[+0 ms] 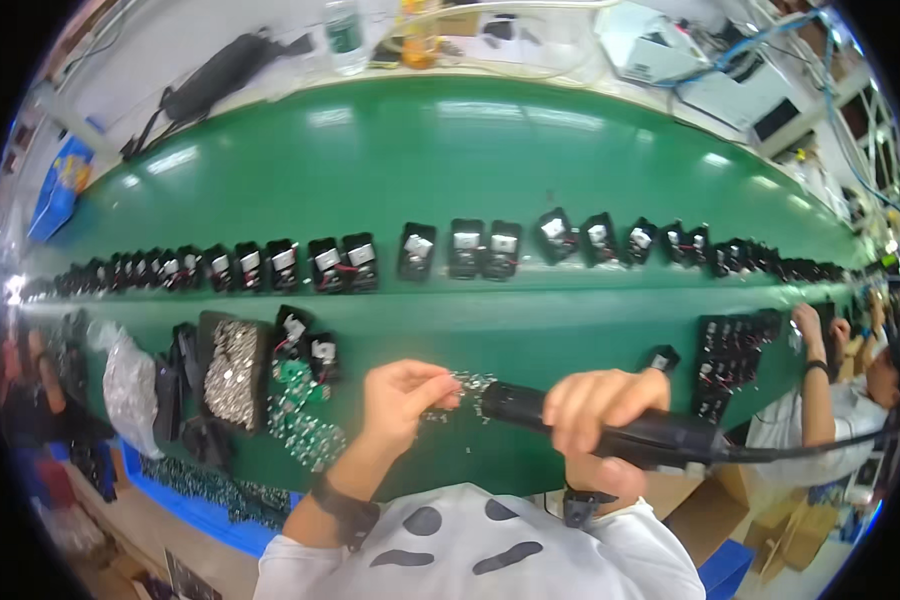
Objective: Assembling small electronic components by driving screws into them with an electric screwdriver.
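Observation:
My right hand (602,418) is wrapped round a black corded electric screwdriver (660,440), which lies sideways with its narrower end to the left. Just past that end is a loose scatter of small silvery parts (473,384), probably screws. My left hand (408,398) is at the left side of this scatter, thumb and fingertips pressed together; whatever is between them is too small to make out. Left of that hand lies a heap of small green circuit boards (300,410). Two small black housings (323,352) with silvery parts sit behind the heap.
A tray of small metal pieces (233,375) and a clear plastic bag (130,390) stand at left. A long row of black housings (467,248) crosses the green table (450,150). More housings (732,355) are grouped at right, near a co-worker's arm (818,390).

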A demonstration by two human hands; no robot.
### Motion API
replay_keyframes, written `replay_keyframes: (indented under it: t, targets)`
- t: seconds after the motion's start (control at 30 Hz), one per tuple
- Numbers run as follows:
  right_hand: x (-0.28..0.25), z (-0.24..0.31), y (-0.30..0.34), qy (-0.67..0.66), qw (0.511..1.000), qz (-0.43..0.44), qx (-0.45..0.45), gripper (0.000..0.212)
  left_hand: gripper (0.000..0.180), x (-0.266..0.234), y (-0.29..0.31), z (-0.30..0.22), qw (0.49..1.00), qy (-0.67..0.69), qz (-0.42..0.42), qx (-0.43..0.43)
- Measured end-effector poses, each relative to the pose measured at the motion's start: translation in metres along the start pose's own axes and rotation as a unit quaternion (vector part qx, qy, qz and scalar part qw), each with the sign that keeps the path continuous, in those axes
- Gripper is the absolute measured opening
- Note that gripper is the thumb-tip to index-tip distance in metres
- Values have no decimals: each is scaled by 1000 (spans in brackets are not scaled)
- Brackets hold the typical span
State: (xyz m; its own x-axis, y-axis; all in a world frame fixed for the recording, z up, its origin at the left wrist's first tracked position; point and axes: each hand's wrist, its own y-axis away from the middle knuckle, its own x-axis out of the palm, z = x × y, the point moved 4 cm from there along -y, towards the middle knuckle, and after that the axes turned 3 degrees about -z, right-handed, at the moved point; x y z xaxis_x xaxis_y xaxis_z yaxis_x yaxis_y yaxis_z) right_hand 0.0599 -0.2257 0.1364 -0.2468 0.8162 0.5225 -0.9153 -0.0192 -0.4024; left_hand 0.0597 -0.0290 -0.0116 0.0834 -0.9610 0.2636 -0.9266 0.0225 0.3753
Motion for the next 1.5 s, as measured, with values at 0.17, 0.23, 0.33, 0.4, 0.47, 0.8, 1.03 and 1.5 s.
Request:
replay_keyframes:
  t: [0.17,0.23,0.33,0.4,0.47,0.8,1.03,1.5]
  targets:
    - [3,-3,-3,-8,998,0,-62,36,14,3,0,7,947,311,76,-27]
    - [7,-6,-4,-15,998,-8,-63,37,18,0,0,5,941,323,91,-29]
    - [7,-9,0,-35,996,-23,-83,37,21,2,2,0,924,352,130,-71]
    - [5,-8,2,-39,995,-33,-83,37,20,5,3,1,925,349,129,-72]
    - [4,-10,3,-48,995,-43,-81,37,20,6,3,4,927,345,124,-73]
    - [4,-2,-10,-18,996,-42,-80,38,24,29,-7,-5,903,357,205,-121]
    - [-45,-45,-89,88,976,-35,-195,32,59,43,-52,-59,921,-291,-22,257]
    - [-69,-85,-112,110,983,-31,-145,34,79,68,-141,-76,677,-609,62,408]
